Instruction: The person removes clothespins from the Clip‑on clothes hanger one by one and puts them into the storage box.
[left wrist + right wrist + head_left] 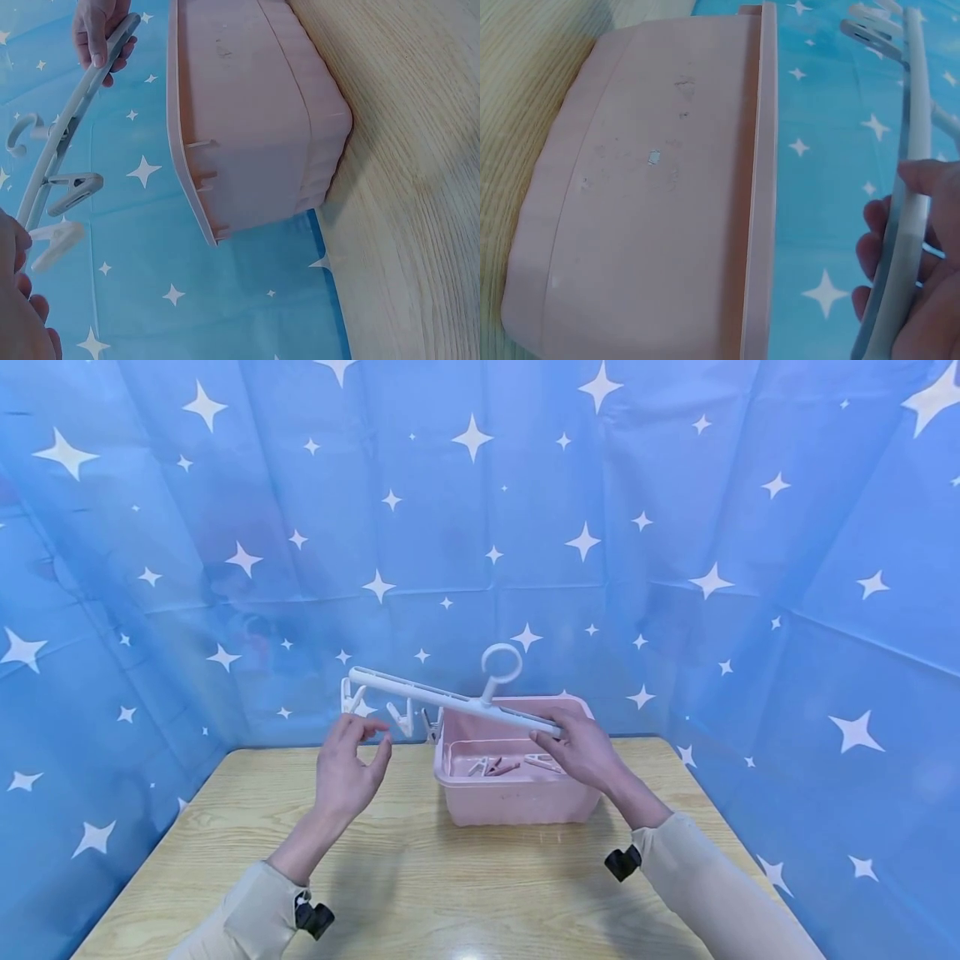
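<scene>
A white clip hanger (442, 697) is up in the air at the middle of the frame, slanting so that its left end rides higher than its right, its round hook (491, 689) standing above the bar. Three clips hang beneath the left half: an outer white clip (346, 695), a middle white clip (406, 727) and a grey clip (91, 183) nearest the hook. The person's right hand (588, 750) has its grip clamped round the lower end, thumb on the near side, fingers wrapped behind. The left hand (348, 777) is just below the outer white clip, its grip apart, fingers loosely bent; whether it touches that clip I can't tell. Under the hanger's right half, right of centre, a pink bin (517, 802) has white clips (542, 758) and a pink clip (504, 769) lying inside. It stands on a wood-grain counter (450, 885) across the bottom of the frame. Cream sleeves (243, 910) reach in from the lower corners, and behind everything hangs a blue curtain (420, 460) with white stars.
</scene>
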`<state>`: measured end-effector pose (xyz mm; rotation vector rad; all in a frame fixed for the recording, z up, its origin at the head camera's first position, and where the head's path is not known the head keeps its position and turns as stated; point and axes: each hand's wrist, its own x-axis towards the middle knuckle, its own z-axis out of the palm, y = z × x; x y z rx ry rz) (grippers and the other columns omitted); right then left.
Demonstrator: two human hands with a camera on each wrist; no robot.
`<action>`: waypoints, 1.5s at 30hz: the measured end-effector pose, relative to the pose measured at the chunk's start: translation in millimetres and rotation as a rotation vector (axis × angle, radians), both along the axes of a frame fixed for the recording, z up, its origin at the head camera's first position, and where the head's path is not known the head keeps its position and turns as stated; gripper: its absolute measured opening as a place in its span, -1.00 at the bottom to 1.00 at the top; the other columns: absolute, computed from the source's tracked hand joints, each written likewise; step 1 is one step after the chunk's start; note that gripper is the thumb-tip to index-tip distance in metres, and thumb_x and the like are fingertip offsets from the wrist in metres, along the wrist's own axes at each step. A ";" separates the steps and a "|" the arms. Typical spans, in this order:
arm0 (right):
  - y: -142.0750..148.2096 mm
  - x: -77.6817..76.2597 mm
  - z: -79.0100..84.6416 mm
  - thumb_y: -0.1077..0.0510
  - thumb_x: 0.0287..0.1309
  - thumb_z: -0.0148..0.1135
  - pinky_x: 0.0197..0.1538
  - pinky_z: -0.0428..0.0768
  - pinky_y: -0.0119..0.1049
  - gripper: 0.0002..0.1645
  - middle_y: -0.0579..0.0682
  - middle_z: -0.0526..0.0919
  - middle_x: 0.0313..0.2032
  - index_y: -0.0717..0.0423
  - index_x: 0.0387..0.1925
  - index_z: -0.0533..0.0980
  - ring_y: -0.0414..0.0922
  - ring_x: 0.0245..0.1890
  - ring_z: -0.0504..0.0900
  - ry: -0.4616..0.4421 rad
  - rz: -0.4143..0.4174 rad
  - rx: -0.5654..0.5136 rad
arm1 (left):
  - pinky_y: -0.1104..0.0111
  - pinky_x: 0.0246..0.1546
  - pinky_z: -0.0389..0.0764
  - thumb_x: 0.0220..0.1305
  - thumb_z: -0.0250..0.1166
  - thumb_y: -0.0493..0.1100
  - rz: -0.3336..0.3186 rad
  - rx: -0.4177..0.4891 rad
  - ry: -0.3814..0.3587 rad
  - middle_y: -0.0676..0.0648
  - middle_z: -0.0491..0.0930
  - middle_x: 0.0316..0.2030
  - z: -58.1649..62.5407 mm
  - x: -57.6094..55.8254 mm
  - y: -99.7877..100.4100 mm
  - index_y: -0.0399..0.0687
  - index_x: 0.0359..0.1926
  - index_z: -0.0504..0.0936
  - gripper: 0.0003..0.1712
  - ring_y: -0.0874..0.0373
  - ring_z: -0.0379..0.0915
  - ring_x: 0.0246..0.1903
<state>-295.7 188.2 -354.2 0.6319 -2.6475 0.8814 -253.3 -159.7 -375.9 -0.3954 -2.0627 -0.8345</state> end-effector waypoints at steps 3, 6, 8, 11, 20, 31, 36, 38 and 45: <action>1.0 0.1 -0.8 -0.13 0.37 0.20 -0.26 0.44 -0.22 -0.56 0.07 0.59 0.10 -0.03 0.15 0.57 -0.11 -0.32 0.53 0.002 0.005 -0.011 | 0.12 -0.16 0.47 0.21 0.38 -0.25 0.005 0.052 -0.020 -0.17 0.49 -0.22 1.2 -0.1 -1.3 -0.10 -0.15 0.64 -0.81 -0.09 0.45 -0.19; 1.5 0.5 -1.2 -0.13 0.37 0.20 -0.27 0.45 -0.23 -0.55 0.07 0.59 0.11 -0.03 0.16 0.56 -0.11 -0.34 0.54 0.004 0.006 -0.012 | 0.13 -0.10 0.43 0.20 0.38 -0.26 0.010 0.094 -0.010 -0.21 0.45 -0.14 1.7 -1.7 -2.4 -0.14 -0.06 0.58 -0.72 -0.15 0.41 -0.12; 1.6 0.9 -1.2 -0.12 0.37 0.21 -0.27 0.45 -0.23 -0.55 0.07 0.58 0.13 -0.03 0.17 0.56 -0.11 -0.33 0.54 0.008 0.005 -0.011 | 0.13 -0.07 0.39 0.20 0.37 -0.26 0.014 0.116 0.009 -0.25 0.42 -0.07 1.6 -3.3 -3.3 -0.16 0.01 0.53 -0.65 -0.16 0.37 -0.08; 1.8 1.5 -1.1 -0.12 0.37 0.21 -0.26 0.46 -0.22 -0.54 0.08 0.57 0.15 -0.03 0.18 0.55 -0.11 -0.33 0.55 0.009 0.005 -0.010 | 0.10 -0.03 0.36 0.22 0.35 -0.26 0.027 0.135 0.044 -0.30 0.36 0.05 0.4 -5.9 -4.9 -0.21 0.12 0.45 -0.54 -0.16 0.31 -0.02; 3.5 1.9 -1.9 -0.13 0.37 0.19 -0.26 0.49 -0.21 -0.52 0.09 0.56 0.16 -0.01 0.20 0.54 -0.12 -0.32 0.57 0.003 0.007 -0.016 | 0.02 0.09 0.29 0.25 0.32 -0.23 0.043 0.169 0.044 -0.36 0.25 0.22 1.0 -9.0 -8.1 -0.19 0.34 0.29 -0.32 -0.20 0.23 0.09; 4.8 1.6 -3.8 -0.10 0.37 0.21 -0.31 0.47 -0.25 -0.55 0.07 0.61 0.01 0.00 0.18 0.54 -0.16 -0.39 0.54 0.003 0.024 -0.030 | 0.01 0.08 0.32 0.35 0.28 -0.15 0.050 0.211 -0.098 -0.30 0.24 0.30 6.5 -6.6 -9.9 -0.08 0.53 0.07 -0.16 -0.22 0.24 0.19; 4.9 1.7 -3.3 -0.10 0.37 0.21 -0.30 0.47 -0.25 -0.56 0.06 0.61 0.00 0.00 0.16 0.55 -0.15 -0.37 0.54 0.000 0.021 -0.036 | 0.01 0.06 0.33 0.38 0.28 -0.13 0.044 0.212 -0.124 -0.30 0.28 0.27 9.8 -8.7 -11.2 -0.11 0.55 0.04 -0.14 -0.20 0.27 0.17; 5.1 1.7 -3.3 -0.10 0.37 0.21 -0.30 0.47 -0.25 -0.56 0.06 0.61 -0.01 0.00 0.15 0.55 -0.14 -0.37 0.54 -0.002 0.022 -0.041 | 0.00 0.07 0.34 0.37 0.29 -0.12 0.040 0.215 -0.130 -0.31 0.32 0.24 11.6 -9.3 -11.6 -0.15 0.54 0.07 -0.15 -0.20 0.29 0.15; 5.7 1.4 -4.1 -0.13 0.37 0.20 -0.29 0.48 -0.25 -0.54 0.03 0.63 -0.06 -0.02 0.17 0.54 -0.15 -0.37 0.54 -0.002 0.028 -0.043 | 0.04 0.06 0.38 0.34 0.34 -0.07 0.046 0.244 -0.135 -0.27 0.48 0.05 17.9 -10.8 -12.7 -0.17 0.41 0.35 -0.30 -0.19 0.39 0.07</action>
